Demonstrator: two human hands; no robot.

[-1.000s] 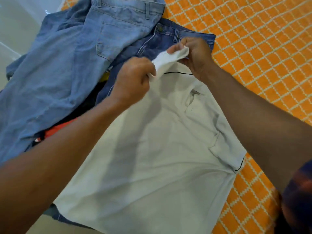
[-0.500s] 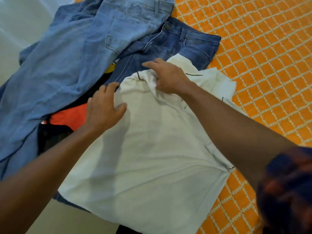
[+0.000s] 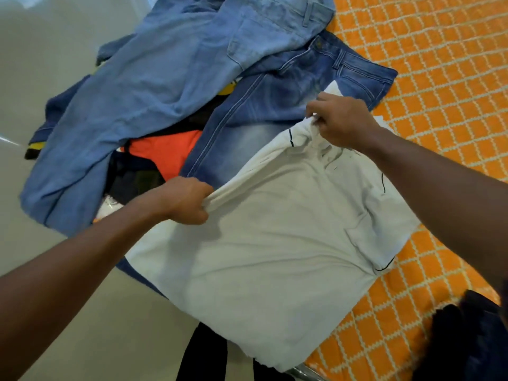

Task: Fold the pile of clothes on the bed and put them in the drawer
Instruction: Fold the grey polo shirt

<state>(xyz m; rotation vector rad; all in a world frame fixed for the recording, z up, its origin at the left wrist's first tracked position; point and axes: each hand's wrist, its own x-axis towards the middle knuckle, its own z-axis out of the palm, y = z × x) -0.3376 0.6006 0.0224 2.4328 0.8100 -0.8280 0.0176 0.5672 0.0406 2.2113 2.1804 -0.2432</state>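
Note:
A white polo shirt with thin black trim lies spread on the bed's near edge. My left hand is closed on a bunched fold at the shirt's left shoulder. My right hand pinches the fabric by the collar. Behind the shirt lies the pile: light blue jeans on top, darker blue jeans partly under the shirt, an orange garment and dark clothes underneath.
The bed has an orange cover with a white lattice pattern, running right and far. Pale floor lies to the left. A dark garment hangs below the shirt, and dark cloth shows at the lower right.
Both hands have closed on the shirt: the left slid down and gripped the left shoulder, the right moved to the collar. The shirt is pulled taut between them. The view has shifted.

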